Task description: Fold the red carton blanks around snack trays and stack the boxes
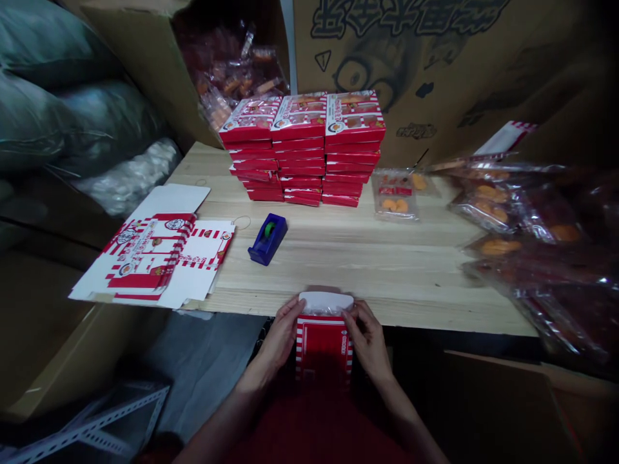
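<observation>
Pinching the white end flap (325,301) of a red-striped carton (324,348) from both sides, the left hand (280,335) and right hand (368,338) hold it just before the tabletop (377,274) edge.

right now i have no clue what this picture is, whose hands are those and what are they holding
There is no machine here. This single picture comes from a camera worn on a person's head, looking forward and down, so the two arms reaching in from the bottom are that person's own. The left hand and right hand are bare and grip a red-and-white striped cardboard box by its sides, near a white flap.

On the light wooden table are tall stacks of red-and-white boxes, a blue tape dispenser, and flat, unfolded printed cardboard sheets. To the right lie transparent plastic bags of orange pieces.
</observation>
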Tool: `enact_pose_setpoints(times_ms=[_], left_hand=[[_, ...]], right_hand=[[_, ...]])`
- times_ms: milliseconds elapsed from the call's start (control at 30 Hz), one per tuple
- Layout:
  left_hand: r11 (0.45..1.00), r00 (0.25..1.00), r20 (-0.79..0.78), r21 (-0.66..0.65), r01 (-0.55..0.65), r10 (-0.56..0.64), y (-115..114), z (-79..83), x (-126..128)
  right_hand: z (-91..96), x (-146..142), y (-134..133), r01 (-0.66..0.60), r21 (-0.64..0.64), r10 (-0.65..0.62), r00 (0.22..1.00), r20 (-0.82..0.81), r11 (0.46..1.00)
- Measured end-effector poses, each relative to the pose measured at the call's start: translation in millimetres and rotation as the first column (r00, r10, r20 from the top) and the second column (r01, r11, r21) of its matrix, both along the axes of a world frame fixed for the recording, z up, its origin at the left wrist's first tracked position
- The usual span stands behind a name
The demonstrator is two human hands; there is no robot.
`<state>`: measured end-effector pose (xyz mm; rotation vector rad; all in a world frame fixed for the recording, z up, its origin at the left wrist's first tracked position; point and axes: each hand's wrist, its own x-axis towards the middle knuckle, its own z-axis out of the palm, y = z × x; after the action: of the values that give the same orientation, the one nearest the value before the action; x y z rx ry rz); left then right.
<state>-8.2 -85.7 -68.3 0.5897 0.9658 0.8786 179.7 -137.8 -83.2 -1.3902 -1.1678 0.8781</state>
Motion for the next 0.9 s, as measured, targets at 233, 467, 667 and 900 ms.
enact_pose_setpoints(times_ms=[233,467,667,900], left_hand=[[0.99,1.0,0.024,-0.144,-0.001,0.004,10,-6.4,1],[0.991,0.998,0.043,-0.121,0.052,-0.047,12,4.7,11],[0.992,0.996,0.04,-0.098,0.078,-0.074,12,-1.7,7],[0.924,0.946,-0.098,0.203,0.323,-0.309,15,0.7,-16]], right_hand=[[-6.0,-12,-6,0.128,-0.199,-0.212,0.843,-0.494,0.972],[-1.2,13,9,-0.161,-0.291,-0.088,0.722,-0.686,0.943],[1.4,24,13,-0.205,-0.322,-0.103,0.677,-0.728,0.924],[3.5,15,8,-0.096,-0.287,-0.133,0.72,-0.681,0.953]])
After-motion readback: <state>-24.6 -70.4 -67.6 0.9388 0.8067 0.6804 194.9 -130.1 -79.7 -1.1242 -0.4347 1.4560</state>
